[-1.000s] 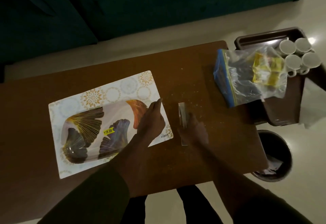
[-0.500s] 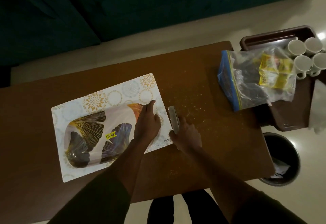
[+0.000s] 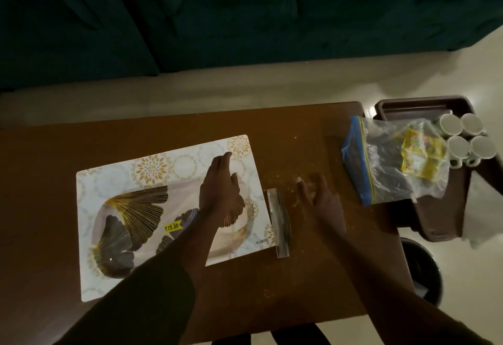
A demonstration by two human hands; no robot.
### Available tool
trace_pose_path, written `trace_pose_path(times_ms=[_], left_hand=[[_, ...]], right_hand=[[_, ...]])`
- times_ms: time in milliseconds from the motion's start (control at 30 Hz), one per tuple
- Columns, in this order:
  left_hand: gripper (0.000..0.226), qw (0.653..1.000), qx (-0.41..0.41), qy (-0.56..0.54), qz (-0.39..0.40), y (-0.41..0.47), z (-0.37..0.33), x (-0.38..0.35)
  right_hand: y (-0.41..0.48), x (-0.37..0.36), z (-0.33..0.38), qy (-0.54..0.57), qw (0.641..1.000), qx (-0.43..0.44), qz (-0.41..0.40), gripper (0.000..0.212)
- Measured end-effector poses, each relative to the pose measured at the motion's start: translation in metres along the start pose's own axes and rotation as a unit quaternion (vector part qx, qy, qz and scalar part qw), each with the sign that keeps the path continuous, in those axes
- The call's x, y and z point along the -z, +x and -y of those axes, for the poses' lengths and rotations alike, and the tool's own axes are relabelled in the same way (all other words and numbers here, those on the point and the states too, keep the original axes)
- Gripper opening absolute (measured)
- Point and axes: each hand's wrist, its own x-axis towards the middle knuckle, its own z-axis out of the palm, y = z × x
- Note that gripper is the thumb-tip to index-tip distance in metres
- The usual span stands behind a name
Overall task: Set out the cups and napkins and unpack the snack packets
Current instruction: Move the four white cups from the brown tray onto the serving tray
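My left hand [image 3: 221, 189] lies flat on a patterned placemat [image 3: 141, 173] that carries a leaf-print tray [image 3: 130, 222] with a yellow price sticker. My right hand [image 3: 318, 197] hovers open over the brown table [image 3: 313, 138], just right of a narrow shiny packet [image 3: 279, 225] lying at the mat's right edge. A clear zip bag [image 3: 386, 170] holding yellow snack packets [image 3: 422, 154] rests half on the table's right end. Several white cups [image 3: 460, 140] stand in a brown tray [image 3: 419, 105] beyond it.
Crumbs are scattered over the table around my right hand. A dark waste bin [image 3: 424, 268] stands on the floor below the table's right corner. A dark green sofa [image 3: 217, 18] runs along the far side.
My right hand let go of the shiny packet and moved right, opening. My left hand slid up and flattened on the mat.
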Motion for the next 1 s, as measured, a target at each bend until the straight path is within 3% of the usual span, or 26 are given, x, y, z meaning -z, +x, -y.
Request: trace_pose_path(times_ms=[133, 267, 600, 733, 1000], left_hand=[[0.051, 1.0, -0.002, 0.018, 0.014, 0.008, -0.008, -0.004], [0.049, 0.999, -0.027, -0.006, 0.023, 0.001, -0.027, -0.016], [0.046, 0.996, -0.084, -0.01, 0.033, 0.003, -0.078, -0.039], [0.048, 0.994, -0.108, -0.004, 0.025, 0.004, -0.11, -0.055], [0.05, 0.989, -0.136, 0.011, 0.051, -0.001, -0.188, -0.111]], right_hand=[[-0.002, -0.008, 0.002, 0.0, 1.0, 0.01, -0.017, 0.043], [-0.001, -0.006, 0.0, -0.001, 0.999, 0.018, -0.03, 0.035], [0.027, 0.045, -0.042, -0.018, 0.998, -0.002, -0.058, 0.035], [0.032, 0.073, -0.076, -0.005, 0.996, -0.008, -0.085, 0.023], [0.045, 0.134, -0.149, 0.009, 0.992, -0.01, -0.128, 0.032]])
